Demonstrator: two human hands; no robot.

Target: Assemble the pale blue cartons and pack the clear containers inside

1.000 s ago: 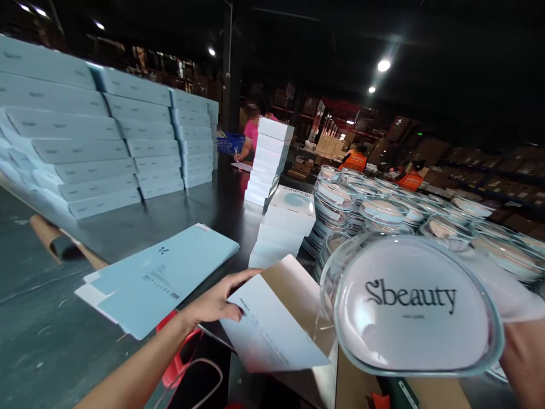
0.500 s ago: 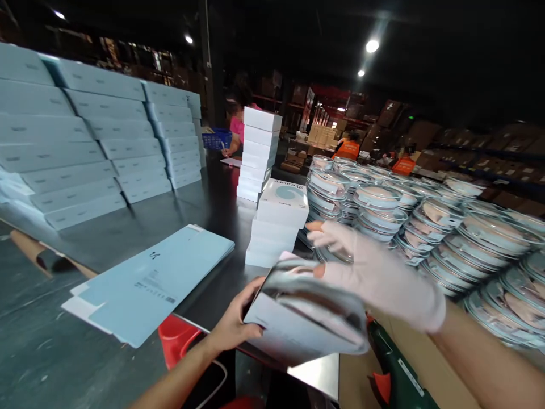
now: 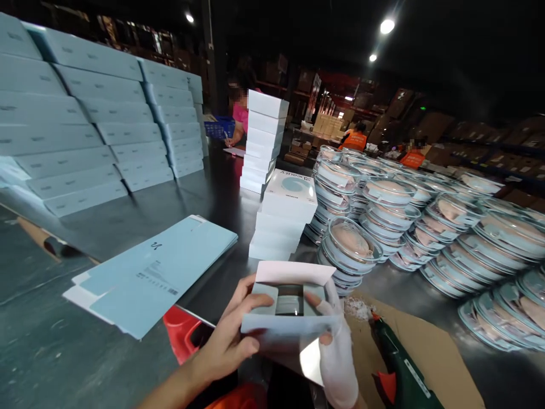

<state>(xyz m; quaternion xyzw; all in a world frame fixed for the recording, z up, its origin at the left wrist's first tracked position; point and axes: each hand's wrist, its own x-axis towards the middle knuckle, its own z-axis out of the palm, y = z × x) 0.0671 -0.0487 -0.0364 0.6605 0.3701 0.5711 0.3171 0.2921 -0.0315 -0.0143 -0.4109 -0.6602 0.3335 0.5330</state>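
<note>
I'm gripping the open box [image 3: 289, 309] with my left hand [image 3: 230, 341], fingers curled around its side, while my gloved right hand [image 3: 336, 352] is pinching its flap above the table [image 3: 204, 210] edge.

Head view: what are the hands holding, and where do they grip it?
Both grip one open white box: left hand on its left side, gloved right hand on its right.

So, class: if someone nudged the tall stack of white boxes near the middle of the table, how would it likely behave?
The tall stack of white boxes is narrow, many boxes high and unevenly aligned, so it would probably wobble or topple. The table looks smooth and glossy, so the bottom box might slide instead.
</note>
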